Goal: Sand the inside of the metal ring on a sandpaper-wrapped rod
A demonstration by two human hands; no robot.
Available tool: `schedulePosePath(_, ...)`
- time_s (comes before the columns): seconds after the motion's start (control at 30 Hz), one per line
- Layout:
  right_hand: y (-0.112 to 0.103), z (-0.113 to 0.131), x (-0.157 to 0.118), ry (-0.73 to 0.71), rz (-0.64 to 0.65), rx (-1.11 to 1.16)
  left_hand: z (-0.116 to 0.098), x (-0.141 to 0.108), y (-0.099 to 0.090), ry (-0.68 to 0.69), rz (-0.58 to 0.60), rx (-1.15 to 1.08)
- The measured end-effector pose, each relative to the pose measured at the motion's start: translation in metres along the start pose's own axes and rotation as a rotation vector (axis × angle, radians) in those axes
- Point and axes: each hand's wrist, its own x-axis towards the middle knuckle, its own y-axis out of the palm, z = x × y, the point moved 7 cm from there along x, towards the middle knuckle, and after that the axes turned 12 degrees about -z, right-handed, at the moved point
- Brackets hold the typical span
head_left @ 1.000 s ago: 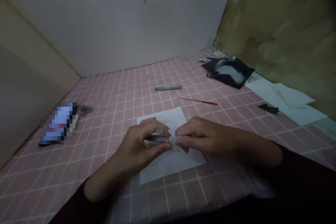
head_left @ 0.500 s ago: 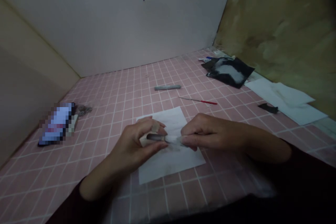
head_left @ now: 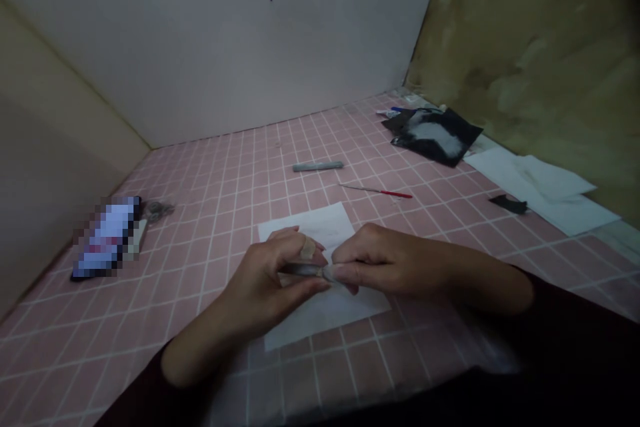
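My left hand (head_left: 273, 280) grips a short grey rod-like piece (head_left: 302, 269) between thumb and fingers, and a pale band wraps one finger. Its right end meets the closed fingers of my right hand (head_left: 373, 260). Those fingers pinch at the rod's tip; whatever lies inside them is hidden and blurred. Beneath both hands is a white sheet of paper (head_left: 327, 320) with faint grey smudges. Beyond the paper lies a thin needle file with a red handle (head_left: 397, 194), and farther back a grey bar (head_left: 318, 166).
A pink checked cloth (head_left: 220, 180) covers the table. On the left are a phone (head_left: 107, 237) and a greyish tangle (head_left: 157, 211). At the right lie a black sheet with white powder (head_left: 437, 137), white papers (head_left: 545, 197) and a dark scrap (head_left: 509, 203). Walls enclose the back and sides.
My right hand has shifted left along the piece, closer to my left fingers. My left hand has moved slightly right, and the rod shows less between the hands.
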Motion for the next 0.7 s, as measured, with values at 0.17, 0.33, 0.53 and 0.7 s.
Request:
schedulePosePath(0.17, 0.001, -0.002, -0.001, -0.003, 0.02, -0.006, 0.005, 0.001, -0.003, -0.031, -0.031, -0.007)
schedulePosePath(0.33, -0.002, 0.0, 0.001, -0.013, -0.038, 0.009, 0.0, 0.002, 0.002, -0.019, 0.009, 0.011)
schedulePosePath(0.53, -0.005, 0.002, 0.001, -0.008, -0.011, -0.008, 0.003, 0.002, -0.007, -0.036, -0.065, -0.001)
schedulePosePath(0.7, -0.002, 0.002, 0.001, 0.004, -0.014, -0.007, 0.003, 0.001, -0.001, -0.024, 0.006, 0.015)
